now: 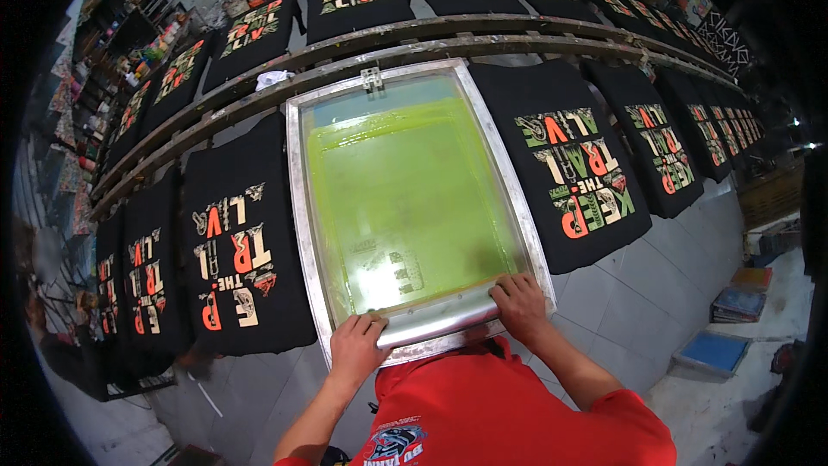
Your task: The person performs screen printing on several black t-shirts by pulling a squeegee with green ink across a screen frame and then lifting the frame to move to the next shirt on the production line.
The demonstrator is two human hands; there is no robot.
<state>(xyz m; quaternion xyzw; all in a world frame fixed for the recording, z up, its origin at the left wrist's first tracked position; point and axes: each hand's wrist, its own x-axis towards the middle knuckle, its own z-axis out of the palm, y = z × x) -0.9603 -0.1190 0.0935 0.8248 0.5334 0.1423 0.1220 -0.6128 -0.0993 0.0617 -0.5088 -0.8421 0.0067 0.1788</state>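
Observation:
A silk-screen frame [304,207] with a silvery metal rim and a yellow-green mesh [414,190] lies in front of me, its near end close to my body. Across the near end of the mesh rests a metal squeegee [444,321]. My left hand [357,347] is closed around the squeegee's left end, and my right hand [521,304] grips its right end. Both thumbs are mostly hidden. A small metal clamp [372,80] sits on the frame's far edge. Whatever lies under the screen cannot be made out clearly.
Black printed shirts lie in rows: one shirt [565,164] right of the frame, another shirt [246,242] left. A long rail [328,65] runs behind the frame, with more shirts beyond. A white crumpled cloth [274,78] lies on it. Blue-topped frame [714,352] stands at lower right.

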